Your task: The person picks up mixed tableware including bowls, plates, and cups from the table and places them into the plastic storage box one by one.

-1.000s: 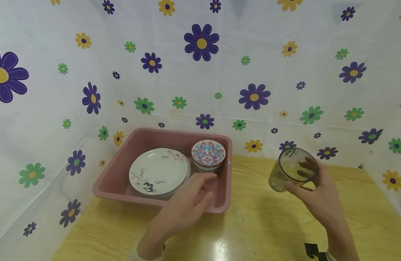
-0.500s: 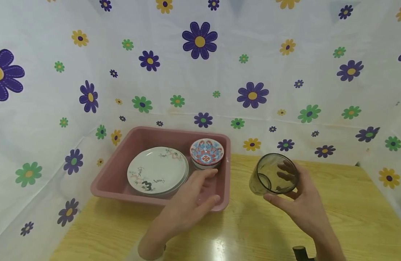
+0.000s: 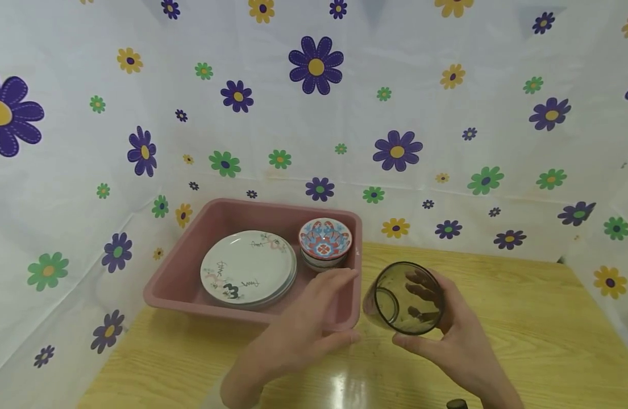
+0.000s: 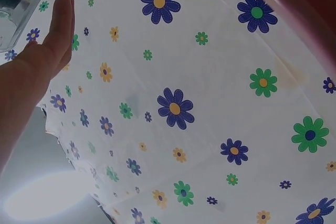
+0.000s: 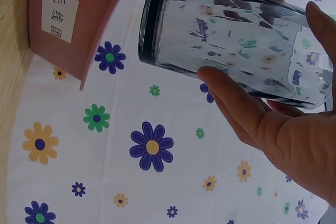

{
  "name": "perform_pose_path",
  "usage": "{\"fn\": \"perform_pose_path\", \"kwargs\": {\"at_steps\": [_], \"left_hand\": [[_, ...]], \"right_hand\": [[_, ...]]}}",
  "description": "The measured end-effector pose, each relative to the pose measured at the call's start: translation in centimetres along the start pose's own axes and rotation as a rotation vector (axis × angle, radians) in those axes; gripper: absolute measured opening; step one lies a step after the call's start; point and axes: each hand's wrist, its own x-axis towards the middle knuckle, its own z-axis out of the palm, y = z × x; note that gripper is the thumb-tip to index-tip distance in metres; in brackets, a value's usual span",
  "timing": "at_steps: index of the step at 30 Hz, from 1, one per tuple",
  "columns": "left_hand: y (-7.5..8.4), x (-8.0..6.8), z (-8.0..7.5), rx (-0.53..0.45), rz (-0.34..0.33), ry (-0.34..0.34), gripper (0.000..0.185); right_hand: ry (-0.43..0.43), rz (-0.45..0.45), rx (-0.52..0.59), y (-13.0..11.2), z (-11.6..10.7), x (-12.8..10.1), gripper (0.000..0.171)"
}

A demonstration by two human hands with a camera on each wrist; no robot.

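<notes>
My right hand (image 3: 454, 338) grips a clear, smoky-tinted drinking glass (image 3: 392, 295) round its side, thumb on the near side and fingers behind. The glass is tilted over the table, its mouth facing me. In the right wrist view the same glass (image 5: 231, 40) lies sideways, thick base towards the left. My left hand (image 3: 298, 326) reaches over the front right of a pink plastic basin (image 3: 191, 309), fingers extended and thumb apart, holding nothing. Its fingertips point towards the glass. The left wrist view shows this hand (image 4: 44, 56) beside the glass's edge (image 4: 16, 14).
Inside the basin lie stacked white plates (image 3: 247, 267) and, at its back right, stacked patterned bowls (image 3: 325, 238). A white label (image 5: 59, 14) with characters marks the basin's outer wall. The wooden table (image 3: 539, 318) meets a flower-printed sheet (image 3: 487, 130) behind.
My right hand has carried the glass left and towards me, close to the basin's right side. The left hand has shifted slightly right, and its thumb now reaches past the rim.
</notes>
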Motion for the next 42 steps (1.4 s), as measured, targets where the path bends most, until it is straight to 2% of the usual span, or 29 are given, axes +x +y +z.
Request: {"fn": "perform_pose_path", "kwargs": {"at_steps": [6, 12, 15, 20, 27, 35, 42], "left_hand": [[0.2, 0.0, 0.2, 0.022, 0.061, -0.028, 0.085], [0.0, 0.0, 0.5, 0.065, 0.157, -0.016, 0.085], [-0.1, 0.0, 0.6, 0.071, 0.177, -0.006, 0.088], [0.1, 0.0, 0.7, 0.083, 0.190, -0.004, 0.093], [0.5, -0.2, 0.8, 0.076, 0.192, -0.002, 0.097], [0.6, -0.2, 0.8, 0.106, 0.240, 0.025, 0.101], [0.7, -0.2, 0.7, 0.129, 0.251, 0.035, 0.103]], "right_hand": [[-0.030, 0.012, 0.026, -0.1, 0.7, -0.3, 0.091], [-0.058, 0.031, 0.039, -0.3, 1.2, -0.5, 0.090], [-0.076, 0.028, 0.048, -0.3, 1.4, -0.6, 0.090], [-0.101, 0.037, 0.070, -0.5, 1.6, -0.8, 0.090], [-0.111, -0.003, 0.080, -0.7, 2.0, -1.0, 0.092], [-0.121, 0.053, 0.083, -0.9, 2.4, -1.4, 0.093], [-0.138, 0.009, 0.117, -0.7, 2.6, -1.3, 0.097]]}}
